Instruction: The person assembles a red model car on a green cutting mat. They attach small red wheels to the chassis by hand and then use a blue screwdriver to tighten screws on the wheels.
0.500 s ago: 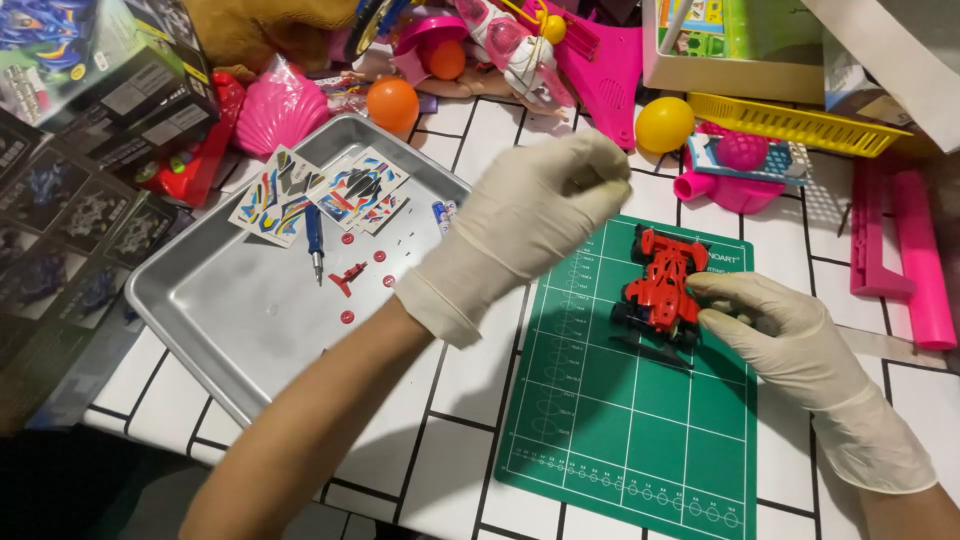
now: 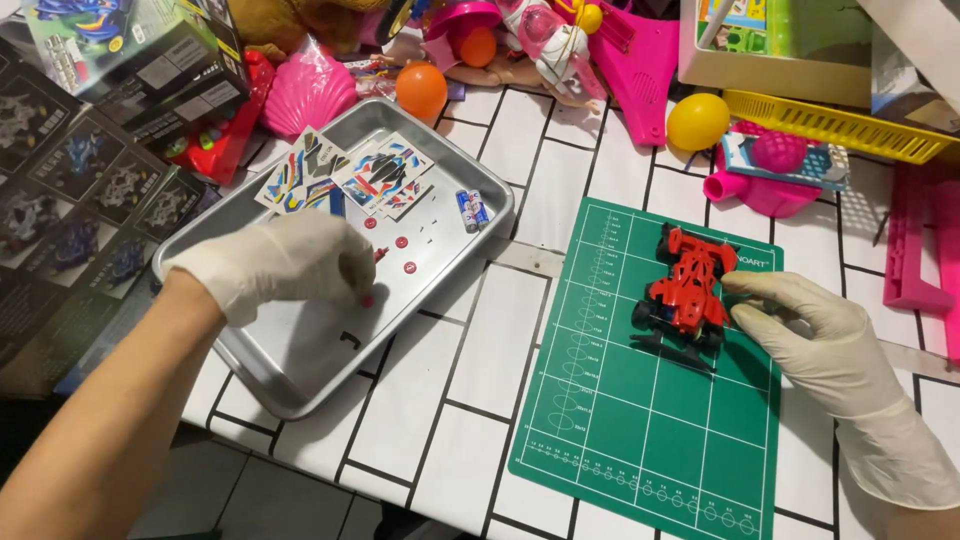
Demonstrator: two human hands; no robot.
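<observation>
My left hand (image 2: 285, 265), in a pale glove, hovers over the metal tray (image 2: 290, 385). Its curled fingertips pinch a small red part (image 2: 368, 299) on the tray floor. Two more small red parts (image 2: 405, 255) lie just beyond the fingers, and a small black part (image 2: 350, 340) lies nearer me. My gloved right hand (image 2: 810, 340) grips the right side of a red toy car (image 2: 688, 285), which stands on the green cutting mat (image 2: 640, 420). A black strip (image 2: 680, 352) lies on the mat below the car.
Colourful sticker sheets (image 2: 370, 175) and a small blue cylinder (image 2: 470, 210) lie at the tray's far end. Dark printed boxes (image 2: 70, 170) fill the left. An orange ball (image 2: 421, 90), a yellow ball (image 2: 698, 121), a yellow basket (image 2: 840, 125) and pink toys crowd the back.
My left hand has swung from above the mat's top corner leftward and down into the tray, onto a small red part. The right hand stays on the car.
</observation>
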